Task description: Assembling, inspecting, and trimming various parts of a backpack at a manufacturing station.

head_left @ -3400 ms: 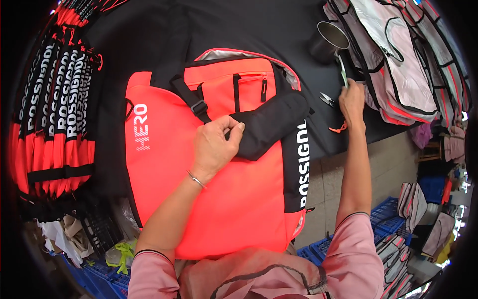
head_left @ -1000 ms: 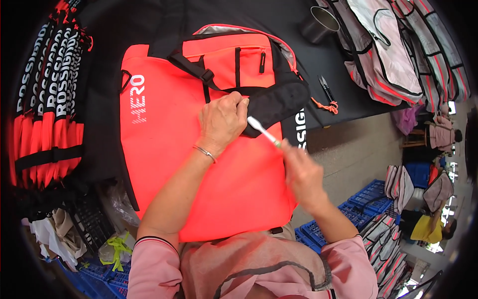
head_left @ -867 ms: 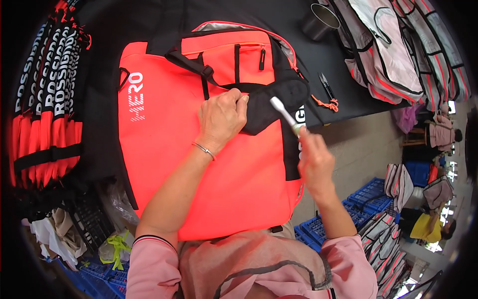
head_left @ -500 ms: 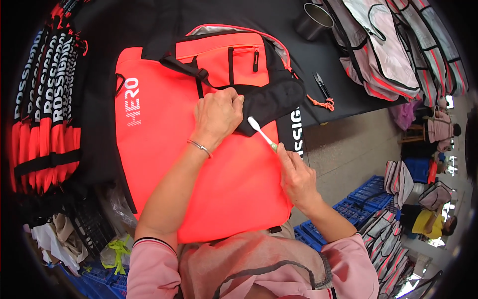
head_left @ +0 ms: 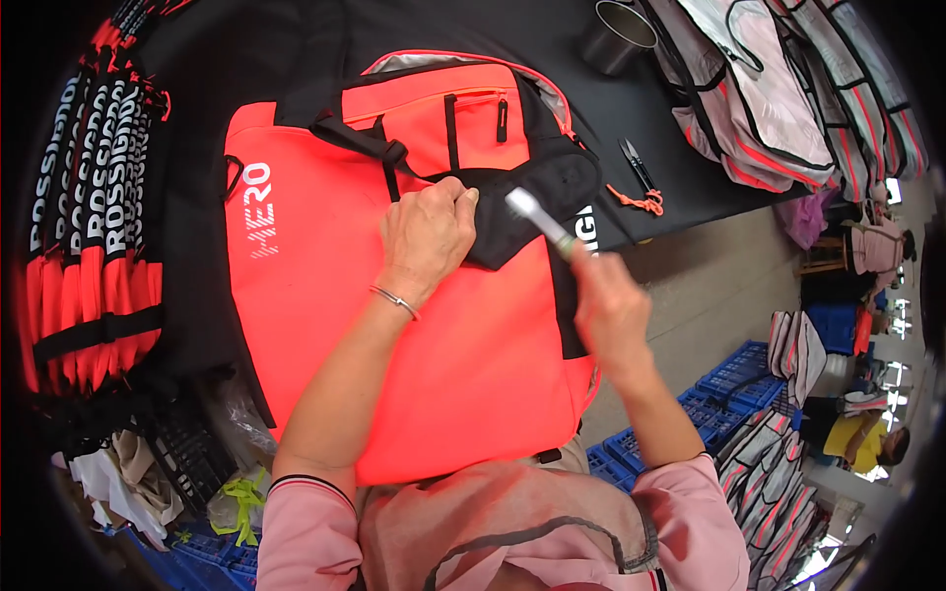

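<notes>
A bright coral-orange backpack [head_left: 463,379] with black trim lies flat before me, its front pocket toward the far side. My left hand [head_left: 429,234] is closed on the edge of a black padded strap [head_left: 505,241] that lies across the bag. What the fingertips pinch is partly hidden under the hand. In my right hand [head_left: 613,313] is a toothbrush [head_left: 544,223] with a white head and greenish handle, gripped near its lower end. The brush head is over the black strap; whether it touches I cannot tell. Motion blurs the right hand and brush.
On the black tabletop [head_left: 680,212] to the right lie thread snips [head_left: 639,169] with an orange cord. Behind them stands a dark metal cup [head_left: 619,41]. Grey-pink bags [head_left: 754,108] are piled far right, orange-black ones [head_left: 99,266] at left. Blue crates [head_left: 700,419] sit lower right.
My right hand has moved right and a little farther away, carrying the toothbrush across the black strap. The left hand keeps its hold, and the bag has barely shifted.
</notes>
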{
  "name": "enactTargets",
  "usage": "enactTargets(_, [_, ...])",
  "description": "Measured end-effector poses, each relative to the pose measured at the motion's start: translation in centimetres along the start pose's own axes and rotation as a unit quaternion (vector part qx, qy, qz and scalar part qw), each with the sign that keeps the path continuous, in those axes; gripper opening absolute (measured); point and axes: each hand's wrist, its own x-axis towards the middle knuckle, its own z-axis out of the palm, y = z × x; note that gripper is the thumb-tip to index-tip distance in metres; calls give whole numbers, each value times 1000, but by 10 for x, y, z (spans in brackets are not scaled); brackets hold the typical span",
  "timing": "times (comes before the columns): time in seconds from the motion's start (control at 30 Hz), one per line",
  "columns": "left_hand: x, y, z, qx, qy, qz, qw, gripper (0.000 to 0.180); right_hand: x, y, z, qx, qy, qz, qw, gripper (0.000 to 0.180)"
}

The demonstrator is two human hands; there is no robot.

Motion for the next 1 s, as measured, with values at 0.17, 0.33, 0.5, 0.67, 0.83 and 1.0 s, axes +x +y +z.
enactTargets(0.17, [2,0,4,6,-3,4,1000,30,-7,-30,0,32,-32,-10,999,34])
enactTargets(0.33, [-2,-3,4,10,3,10,1000,33,22,10,-2,-33,25,48,998,35])
enactTargets(0.5, [-2,-3,6,-6,19,32,999,35,13,-15,4,-20,-23,-35,999,40])
enactTargets(0.67, [-3,-2,4,-5,18,26,999,33,25,-10,4,-45,-15,3,999,35])
enactTargets(0.83, [5,-12,-2,-22,-17,40,999,35,32,16,11,4,15,31,999,31])
enactTargets(1.0, [29,-31,-44,-437,-306,-133,835,44,29,20,20,-5,35,35,999,26])
